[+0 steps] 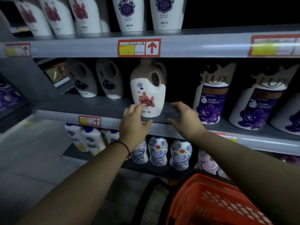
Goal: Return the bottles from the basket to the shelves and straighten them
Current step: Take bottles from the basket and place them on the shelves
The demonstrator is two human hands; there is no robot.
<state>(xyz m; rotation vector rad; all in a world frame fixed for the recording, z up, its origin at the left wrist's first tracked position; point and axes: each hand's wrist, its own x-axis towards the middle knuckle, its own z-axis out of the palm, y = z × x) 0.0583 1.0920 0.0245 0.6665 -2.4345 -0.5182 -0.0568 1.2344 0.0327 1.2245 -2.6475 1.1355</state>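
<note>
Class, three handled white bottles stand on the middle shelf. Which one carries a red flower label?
The handled bottle nearest both hands, right of the other two; theirs show dark blue flowers.

1. The left hand (pixel 134 125) covers the lower left corner of the white jug bottle (pixel 148 93), so any contact there cannot be told.
2. The jug's cap is cut by the upper shelf edge (pixel 194 46).
3. The orange basket (pixel 211 202) runs off the bottom edge (its contents are not readable).
4. The top-row bottles (pixel 129 12) lose their caps to the frame's top.
5. The price tag (pixel 139 47) print is too blurred to read.
</note>
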